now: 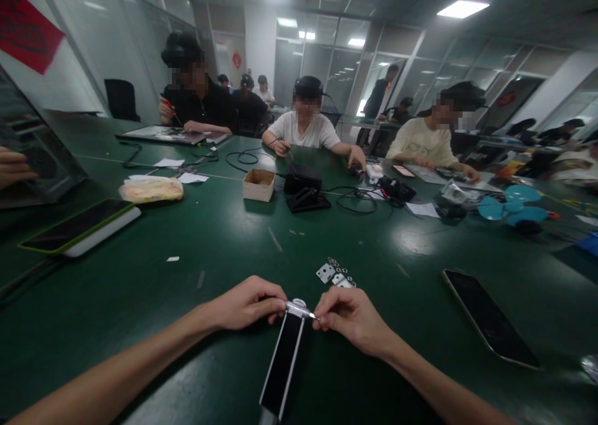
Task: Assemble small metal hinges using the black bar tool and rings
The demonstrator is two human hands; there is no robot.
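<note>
A long narrow device with a black face and silver edges (283, 364) lies in front of me on the green table, pointing away. At its far end sits a silver cylindrical fitting (297, 308). My left hand (252, 303) pinches the left end of that fitting between thumb and fingers. On the other side, my right hand (346, 316) is closed in a pinch on a small, thin metal piece at the fitting's right end; its exact kind is too small to make out. Just beyond my right hand lie small metal plates (326, 273) and several nuts or rings (333, 263).
A smartphone (488, 316) lies to the right. At the left are a phone in a green case (77, 227) and a plastic packet (152, 189). Further back stand a small cardboard box (258, 186), a black device (303, 181) and a blue-bladed fan (514, 205). Co-workers sit across the table.
</note>
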